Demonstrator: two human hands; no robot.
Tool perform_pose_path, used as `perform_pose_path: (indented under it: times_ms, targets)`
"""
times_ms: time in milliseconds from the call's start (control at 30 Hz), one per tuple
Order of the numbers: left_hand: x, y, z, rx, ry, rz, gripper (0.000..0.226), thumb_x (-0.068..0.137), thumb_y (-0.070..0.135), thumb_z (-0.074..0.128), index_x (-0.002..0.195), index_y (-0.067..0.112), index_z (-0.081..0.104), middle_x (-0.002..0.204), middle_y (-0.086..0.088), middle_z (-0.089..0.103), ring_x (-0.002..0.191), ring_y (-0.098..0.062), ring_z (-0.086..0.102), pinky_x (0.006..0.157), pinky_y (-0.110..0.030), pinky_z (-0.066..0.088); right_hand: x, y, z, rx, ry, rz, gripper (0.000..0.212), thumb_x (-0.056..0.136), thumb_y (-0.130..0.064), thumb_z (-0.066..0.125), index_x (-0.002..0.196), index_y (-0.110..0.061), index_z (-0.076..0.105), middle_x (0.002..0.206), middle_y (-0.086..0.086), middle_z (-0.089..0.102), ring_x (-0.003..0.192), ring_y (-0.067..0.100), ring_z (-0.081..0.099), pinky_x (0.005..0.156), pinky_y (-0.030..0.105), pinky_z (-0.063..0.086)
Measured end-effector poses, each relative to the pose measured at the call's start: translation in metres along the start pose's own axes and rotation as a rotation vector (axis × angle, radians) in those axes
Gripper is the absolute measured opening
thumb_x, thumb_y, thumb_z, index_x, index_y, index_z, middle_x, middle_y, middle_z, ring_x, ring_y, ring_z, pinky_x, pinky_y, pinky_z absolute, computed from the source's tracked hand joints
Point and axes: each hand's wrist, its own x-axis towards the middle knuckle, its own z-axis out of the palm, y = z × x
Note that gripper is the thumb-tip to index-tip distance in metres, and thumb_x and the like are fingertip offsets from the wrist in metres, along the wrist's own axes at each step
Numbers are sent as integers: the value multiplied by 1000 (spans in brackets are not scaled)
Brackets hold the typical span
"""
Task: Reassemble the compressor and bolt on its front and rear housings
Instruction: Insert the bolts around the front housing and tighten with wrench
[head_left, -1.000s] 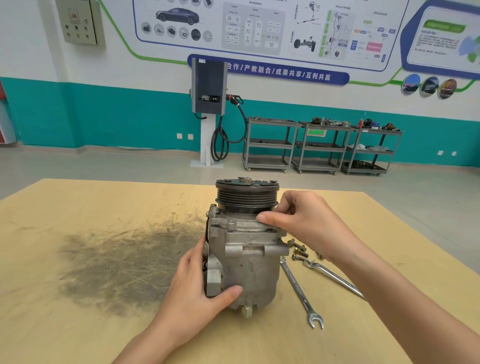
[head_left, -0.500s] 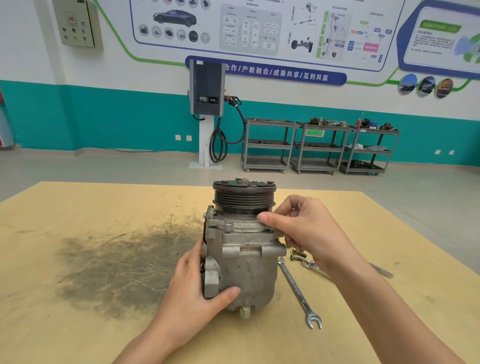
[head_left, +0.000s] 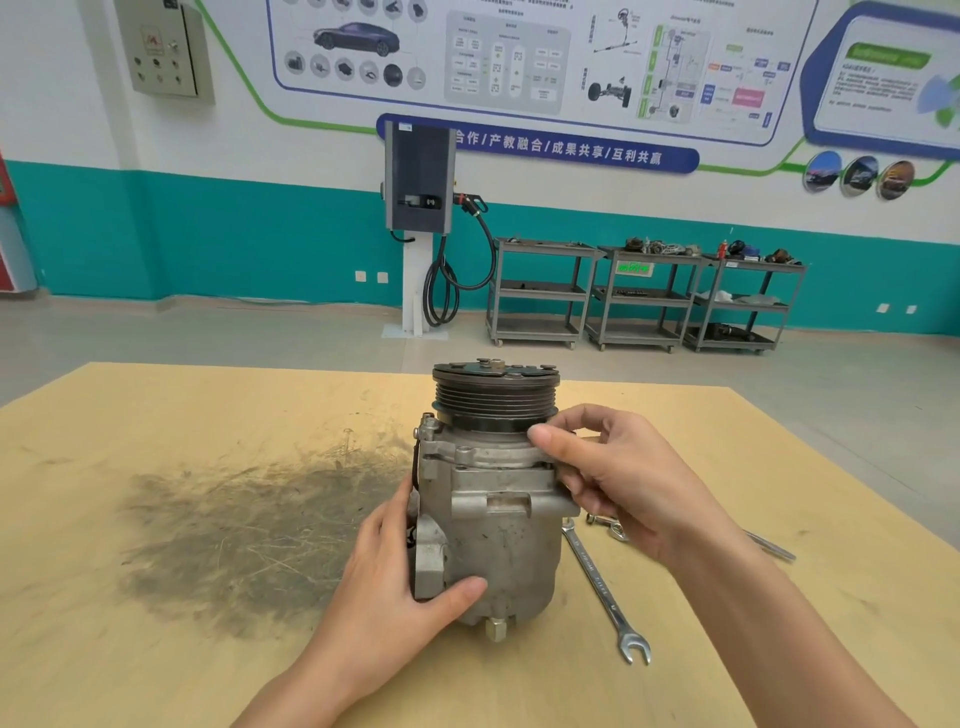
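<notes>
Wall banner (head_left: 537, 146) reads 合作/产教融合/成果共享/互利共赢; hands grip compressor (head_left: 493, 499).

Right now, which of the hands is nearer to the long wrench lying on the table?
Right. The right hand sits at the compressor's upper right edge, just above the wrench's far end. The left hand grips the compressor's opposite, left side.
</notes>
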Motion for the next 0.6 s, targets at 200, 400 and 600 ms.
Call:
perform_pose_path:
  times_ms: [200,400,600]
  targets:
    - [0,0,0,-1,-3,-8,100,42,103,45,118,82,-16,123,55,1,112,41,2,106,-27,27,-3,6,-6,180,-91,34,20,81,-16,68,94,-2,63,52,5,53,35,7,35,33,15,27]
    - [1,-1,1,-7,-5,13,99,46,102,47,121,81,-14,125,58,2,121,36,-3,107,-28,25,1,8,-1,61,-6,-24,25,80,-22,74,92,-5,60,49,5,55,33,7,34,33,14,25]
    - [1,-3,1,-3,-2,-5,98,44,102,47,119,81,-14,127,54,3,115,40,-1,107,-27,25,-3,11,-4,181,-79,-23,16,88,-15,62,96,-2,68,51,4,53,34,6,33,34,15,24]
